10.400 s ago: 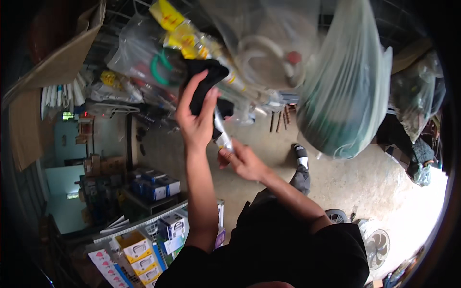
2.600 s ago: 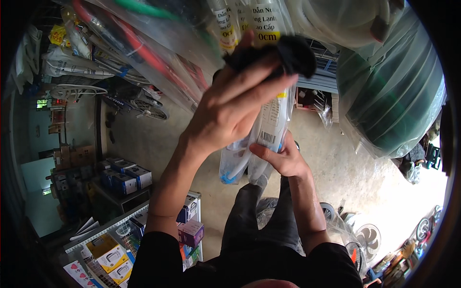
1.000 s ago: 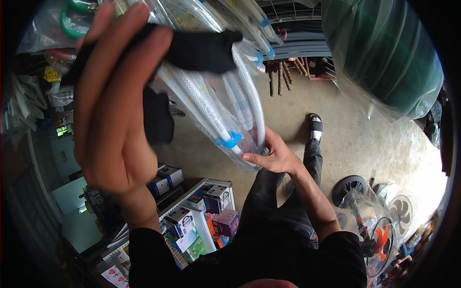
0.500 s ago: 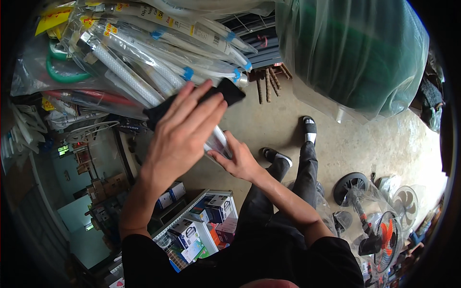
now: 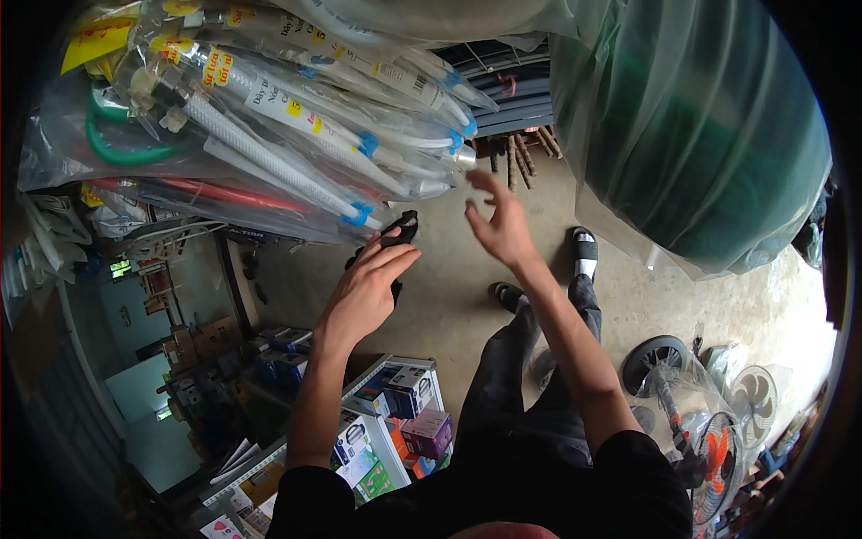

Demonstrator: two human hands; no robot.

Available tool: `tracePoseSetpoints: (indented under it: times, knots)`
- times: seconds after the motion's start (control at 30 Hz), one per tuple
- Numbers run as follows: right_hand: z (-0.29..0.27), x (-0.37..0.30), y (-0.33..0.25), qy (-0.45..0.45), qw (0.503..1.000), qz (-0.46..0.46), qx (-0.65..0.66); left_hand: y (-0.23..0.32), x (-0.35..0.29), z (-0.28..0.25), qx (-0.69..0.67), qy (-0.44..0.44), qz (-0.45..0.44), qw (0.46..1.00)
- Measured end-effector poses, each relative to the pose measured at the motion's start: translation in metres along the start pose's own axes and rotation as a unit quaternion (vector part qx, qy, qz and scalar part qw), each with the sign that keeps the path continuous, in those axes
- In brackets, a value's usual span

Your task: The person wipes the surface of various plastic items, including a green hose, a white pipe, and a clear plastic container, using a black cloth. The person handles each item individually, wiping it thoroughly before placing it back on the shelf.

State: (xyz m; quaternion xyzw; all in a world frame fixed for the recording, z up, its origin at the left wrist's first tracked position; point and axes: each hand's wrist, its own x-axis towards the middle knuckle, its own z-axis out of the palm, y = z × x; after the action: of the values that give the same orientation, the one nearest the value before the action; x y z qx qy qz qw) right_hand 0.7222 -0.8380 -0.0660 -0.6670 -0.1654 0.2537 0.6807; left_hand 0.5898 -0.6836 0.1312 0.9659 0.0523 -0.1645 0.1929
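Observation:
Clear-bagged white flexible hoses with blue end pieces hang in a bundle at the upper left. Below their lower ends, my left hand grips a crumpled black cloth, which shows past the fingertips and under the palm. My right hand is raised near the right-hand ends of the hoses. Its thumb and fingers are apart, and nothing is in it.
A large plastic-wrapped green roll fills the upper right. Red hose lies under the white ones. Boxed goods sit in a glass case at the lower left; a bagged fan stands lower right.
My right hand has let go of the hose and moved up and right, its fingers opening. My left hand, with the cloth, has come down off the hoses, which now hang together.

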Motion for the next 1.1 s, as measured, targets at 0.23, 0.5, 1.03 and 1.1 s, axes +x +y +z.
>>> tracePoseSetpoints:
  times: [0.23, 0.5, 1.03, 1.1]
  knots:
    - [0.012, 0.120, 0.019, 0.143, 0.988, -0.030, -0.040, 0.026, 0.006, 0.033, -0.174, 0.036, -0.025, 0.984]
    - [-0.015, 0.075, -0.005, 0.074, 0.989, -0.111, -0.064, 0.059, 0.003, -0.001, -0.360, 0.108, 0.004, 0.927]
    - [-0.056, -0.089, -0.159, -0.228, 0.959, 0.064, 0.157, 0.101, 0.063, -0.126, 0.210, 0.291, 0.271, 0.893]
    - [-0.053, -0.094, -0.154, -0.248, 0.932, 0.106, 0.243, 0.098, 0.047, -0.077, 0.153, 0.202, 0.296, 0.921]
